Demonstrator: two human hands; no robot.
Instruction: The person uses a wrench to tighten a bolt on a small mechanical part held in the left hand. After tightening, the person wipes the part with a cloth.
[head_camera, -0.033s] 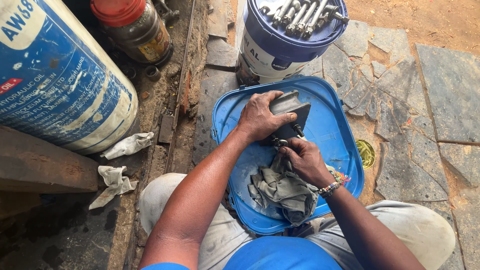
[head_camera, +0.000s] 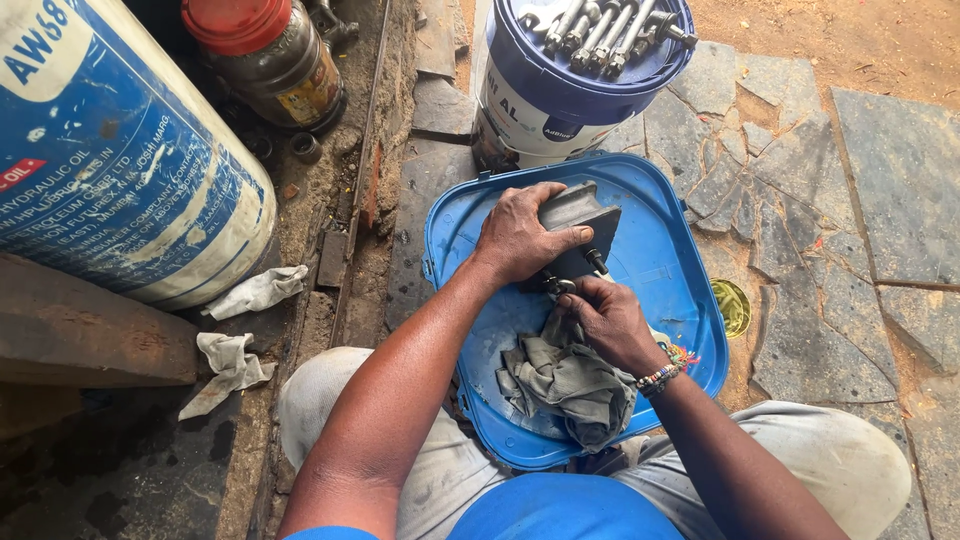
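My left hand (head_camera: 520, 240) grips a dark grey metal block (head_camera: 580, 212) from above and holds it tilted over a blue plastic tray (head_camera: 665, 255). A short bolt sticks out of the block's lower right side. Just below the block, my right hand (head_camera: 610, 320) is closed on a crumpled grey rag (head_camera: 565, 385), its fingertips pressed against the underside of the block. The rest of the rag lies bunched in the tray between my knees. A beaded bracelet sits on my right wrist.
A blue and white bucket (head_camera: 560, 100) holding several metal tools (head_camera: 610, 30) stands just beyond the tray. A large blue and white drum (head_camera: 110, 150) and a dark jar with a red lid (head_camera: 270, 60) are at the left. Two white rags (head_camera: 255, 290) lie on the ground, and a small yellow lid (head_camera: 733, 305) on the stone paving.
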